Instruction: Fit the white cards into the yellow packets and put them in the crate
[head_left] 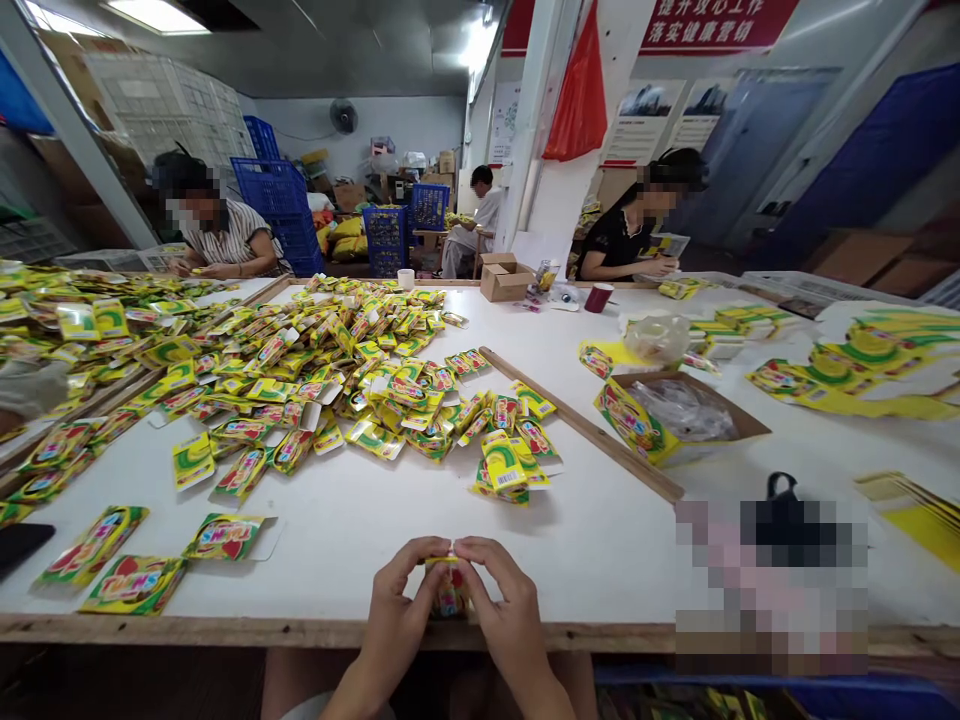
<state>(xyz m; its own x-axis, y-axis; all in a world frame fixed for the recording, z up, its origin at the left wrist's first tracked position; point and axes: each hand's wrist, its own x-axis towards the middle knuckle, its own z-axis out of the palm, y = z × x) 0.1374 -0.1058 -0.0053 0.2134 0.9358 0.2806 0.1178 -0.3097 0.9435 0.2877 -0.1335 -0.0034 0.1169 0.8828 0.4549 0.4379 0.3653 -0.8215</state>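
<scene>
At the table's front edge, my left hand (406,592) and my right hand (499,590) pinch one small yellow-green crayon box (448,588) between thumbs and fingers. It stands upright, its top edge partly covered by my fingertips. Beyond it spreads a large pile of similar crayon boxes (330,370), several with white end flaps sticking out. A smaller cluster of boxes (504,462) lies just ahead of my hands. To the left, three boxes rest apart from the pile, one of them a flat box (135,584) near the edge.
A wooden strip (581,425) divides the white tabletop (420,510). Right of it stand an open carton (645,425) holding clear plastic and flat printed sheets (862,360). A dark phone (24,548) lies far left. People sit working across the table; a blue crate (795,698) is below right.
</scene>
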